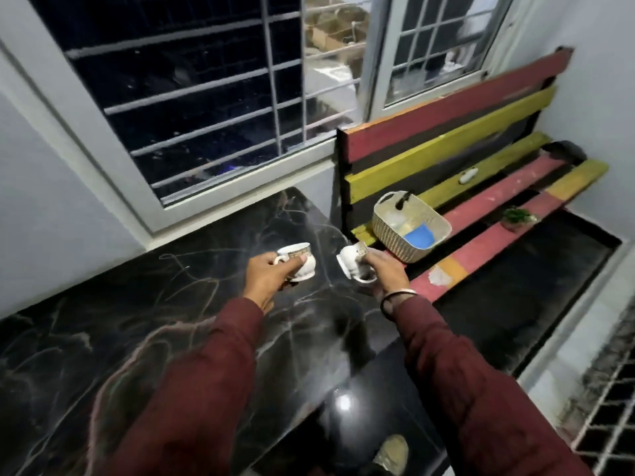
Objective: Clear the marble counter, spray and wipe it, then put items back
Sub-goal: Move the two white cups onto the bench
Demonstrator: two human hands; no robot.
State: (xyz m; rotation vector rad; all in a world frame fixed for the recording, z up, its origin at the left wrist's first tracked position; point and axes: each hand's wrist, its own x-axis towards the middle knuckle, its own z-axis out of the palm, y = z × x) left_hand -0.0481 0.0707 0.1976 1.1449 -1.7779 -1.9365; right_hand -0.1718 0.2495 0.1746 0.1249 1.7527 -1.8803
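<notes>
Above the far right corner of the tabletop (144, 338), the left hand (266, 274) grips a white cup (299, 261) by the handle, nearly upright, mouth up and leaning a little toward the window. Beside it, the right hand (381, 273) pinches a second cup (351, 259) at the rim, tipped over: foot toward the left, mouth toward the right, long axis close to level. Both cups hang clear of the marble, just short of the bench (488, 201), where a basket (410, 231) sits. Progress looks like clearing or returning, hard to call; the visible marble carries nothing else. No spray bottle or cloth is in view.
</notes>
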